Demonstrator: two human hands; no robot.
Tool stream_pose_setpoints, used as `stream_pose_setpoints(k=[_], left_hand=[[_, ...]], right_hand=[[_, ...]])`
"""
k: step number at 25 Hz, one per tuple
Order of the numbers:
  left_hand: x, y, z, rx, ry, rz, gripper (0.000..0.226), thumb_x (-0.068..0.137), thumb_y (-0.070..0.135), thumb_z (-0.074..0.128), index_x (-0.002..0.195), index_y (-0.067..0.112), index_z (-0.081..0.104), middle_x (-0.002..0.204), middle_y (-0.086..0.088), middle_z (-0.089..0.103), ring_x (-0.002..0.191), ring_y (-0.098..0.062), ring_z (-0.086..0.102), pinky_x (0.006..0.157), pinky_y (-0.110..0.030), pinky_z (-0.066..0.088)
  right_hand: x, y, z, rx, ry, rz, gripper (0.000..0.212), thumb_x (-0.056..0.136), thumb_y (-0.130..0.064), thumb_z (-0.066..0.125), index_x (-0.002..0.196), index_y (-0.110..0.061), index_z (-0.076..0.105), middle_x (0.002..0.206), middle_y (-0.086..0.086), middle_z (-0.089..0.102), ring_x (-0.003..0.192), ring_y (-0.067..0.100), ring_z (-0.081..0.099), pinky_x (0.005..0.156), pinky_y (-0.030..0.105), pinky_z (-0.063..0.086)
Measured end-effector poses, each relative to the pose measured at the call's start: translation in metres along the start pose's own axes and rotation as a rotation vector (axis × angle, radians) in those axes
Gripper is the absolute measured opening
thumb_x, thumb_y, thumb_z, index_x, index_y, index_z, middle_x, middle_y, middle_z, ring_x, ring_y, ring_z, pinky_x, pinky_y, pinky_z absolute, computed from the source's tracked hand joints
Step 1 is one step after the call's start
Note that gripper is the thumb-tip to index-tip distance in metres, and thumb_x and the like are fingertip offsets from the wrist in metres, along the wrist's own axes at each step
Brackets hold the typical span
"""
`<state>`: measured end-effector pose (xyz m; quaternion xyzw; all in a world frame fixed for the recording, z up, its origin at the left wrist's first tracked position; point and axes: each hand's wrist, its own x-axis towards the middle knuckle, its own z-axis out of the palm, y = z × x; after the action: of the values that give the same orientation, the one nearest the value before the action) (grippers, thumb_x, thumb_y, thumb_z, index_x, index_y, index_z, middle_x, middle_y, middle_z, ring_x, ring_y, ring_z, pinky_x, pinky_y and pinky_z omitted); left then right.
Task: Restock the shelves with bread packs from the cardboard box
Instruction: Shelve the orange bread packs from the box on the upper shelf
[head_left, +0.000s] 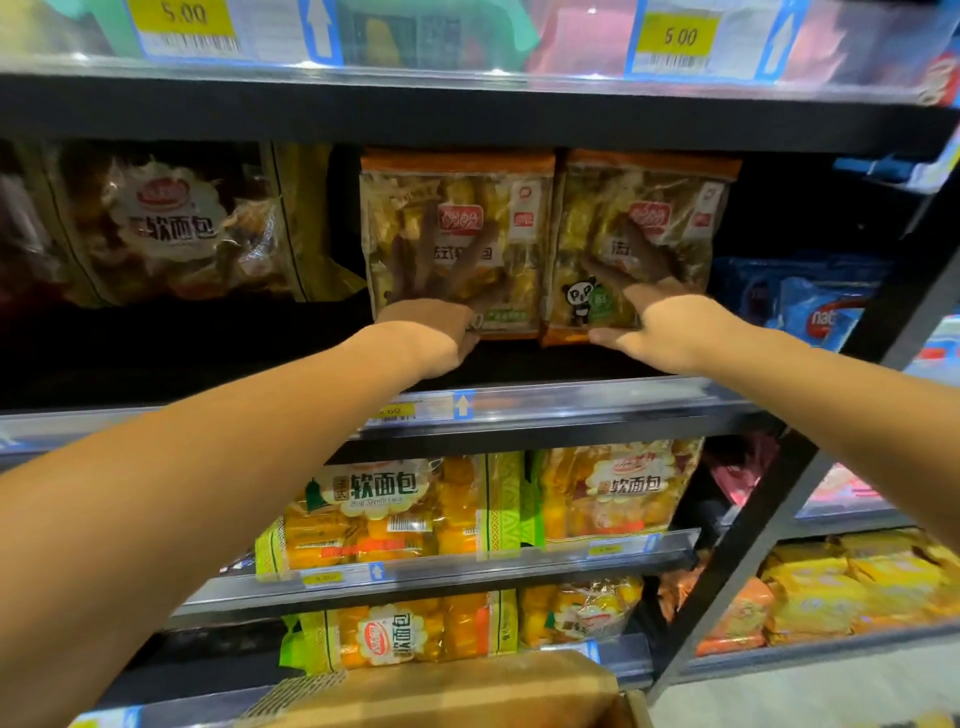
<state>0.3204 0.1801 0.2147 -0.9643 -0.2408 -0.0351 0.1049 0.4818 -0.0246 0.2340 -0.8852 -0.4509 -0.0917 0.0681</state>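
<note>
Two orange-topped bread packs stand upright side by side on the dark middle shelf (519, 364). My left hand (441, 291) presses flat with straight spread fingers against the front of the left bread pack (457, 208). My right hand (649, 306) lies with fingers spread on the front of the right bread pack (644, 208), its thumb at the pack's lower edge. A corner of the brown cardboard box (467, 686) shows at the bottom middle, its contents hidden.
A larger bread bag (171, 228) stands at the left of the same shelf, with a dark gap beside it. Blue packets (810, 301) sit to the right. Lower shelves hold yellow and green bread packs (395, 514). A black upright (779, 519) divides the neighbouring rack.
</note>
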Motion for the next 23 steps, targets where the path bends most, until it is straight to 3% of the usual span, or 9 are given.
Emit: stream_pose_setpoints(k=[4,5,8,9,12,14,16,19,23], left_hand=[[-0.005,0.018,-0.02,0.004,-0.102,-0.041,0.047,0.101,0.034,0.047,0.148,0.03,0.04,0.139,-0.006,0.054,0.098,-0.026,0.052,0.08,-0.037,0.045],[-0.012,0.02,-0.027,0.005,-0.107,-0.036,0.05,0.101,0.035,0.047,0.15,0.028,0.037,0.14,-0.006,0.053,0.102,-0.027,0.053,0.082,-0.037,0.046],[-0.036,0.018,-0.045,-0.028,-0.137,0.005,0.055,0.103,0.037,0.045,0.153,0.022,0.031,0.148,-0.012,0.045,0.128,-0.033,0.048,0.1,-0.041,0.042],[-0.044,0.018,-0.048,-0.054,-0.145,0.009,0.054,0.103,0.038,0.045,0.152,0.019,0.032,0.148,-0.013,0.045,0.131,-0.034,0.047,0.102,-0.041,0.04],[-0.077,0.02,-0.053,-0.049,-0.079,0.04,0.062,0.102,0.046,0.044,0.156,0.023,0.026,0.156,-0.014,0.036,0.141,-0.038,0.034,0.111,-0.048,0.032],[-0.101,0.021,-0.052,0.001,0.038,0.094,0.066,0.101,0.051,0.042,0.158,0.032,0.016,0.163,-0.011,0.021,0.148,-0.041,0.018,0.118,-0.054,0.017],[-0.126,0.02,-0.048,-0.023,0.169,0.163,0.067,0.1,0.054,0.042,0.159,0.034,0.016,0.166,-0.005,0.014,0.152,-0.037,0.008,0.122,-0.052,0.008],[-0.169,0.02,-0.032,-0.079,0.287,0.231,0.068,0.098,0.053,0.046,0.158,0.031,0.024,0.167,-0.002,0.014,0.154,-0.031,0.006,0.124,-0.049,0.008],[-0.237,0.026,0.018,-0.177,0.255,0.259,0.067,0.095,0.053,0.047,0.155,0.028,0.032,0.164,-0.006,0.023,0.152,-0.034,0.014,0.122,-0.053,0.016]], right_hand=[[0.011,-0.018,-0.014,-0.054,-0.155,0.093,0.078,0.096,-0.062,0.046,0.16,-0.038,0.008,0.168,0.01,-0.007,0.15,0.037,0.022,0.118,0.042,0.032],[0.005,-0.018,-0.019,-0.052,-0.138,0.073,0.078,0.097,-0.061,0.047,0.16,-0.037,0.009,0.168,0.01,-0.004,0.149,0.036,0.024,0.117,0.042,0.032],[-0.024,-0.014,-0.028,-0.035,-0.061,0.0,0.078,0.094,-0.063,0.051,0.157,-0.024,0.028,0.155,0.018,0.039,0.136,0.038,0.045,0.106,0.041,0.042],[-0.034,-0.013,-0.029,-0.018,-0.055,-0.022,0.078,0.093,-0.064,0.052,0.156,-0.024,0.03,0.152,0.018,0.044,0.134,0.039,0.046,0.105,0.042,0.043],[-0.067,-0.015,-0.03,0.068,-0.06,-0.07,0.075,0.093,-0.063,0.052,0.157,-0.032,0.026,0.162,0.01,0.023,0.145,0.041,0.028,0.115,0.051,0.033],[-0.092,-0.019,-0.031,0.14,-0.044,-0.134,0.074,0.093,-0.062,0.053,0.157,-0.038,0.024,0.167,0.001,0.011,0.151,0.036,0.015,0.119,0.054,0.025],[-0.119,-0.026,-0.027,0.199,-0.022,-0.201,0.074,0.092,-0.061,0.054,0.157,-0.039,0.025,0.168,-0.008,0.007,0.154,0.03,0.008,0.121,0.055,0.022],[-0.166,-0.04,-0.012,0.273,0.003,-0.237,0.072,0.093,-0.057,0.057,0.156,-0.038,0.028,0.167,-0.012,0.01,0.155,0.022,0.01,0.122,0.05,0.023],[-0.233,-0.052,0.035,0.329,-0.022,-0.267,0.071,0.093,-0.054,0.061,0.155,-0.033,0.034,0.166,-0.006,0.019,0.152,0.021,0.019,0.121,0.046,0.026]])
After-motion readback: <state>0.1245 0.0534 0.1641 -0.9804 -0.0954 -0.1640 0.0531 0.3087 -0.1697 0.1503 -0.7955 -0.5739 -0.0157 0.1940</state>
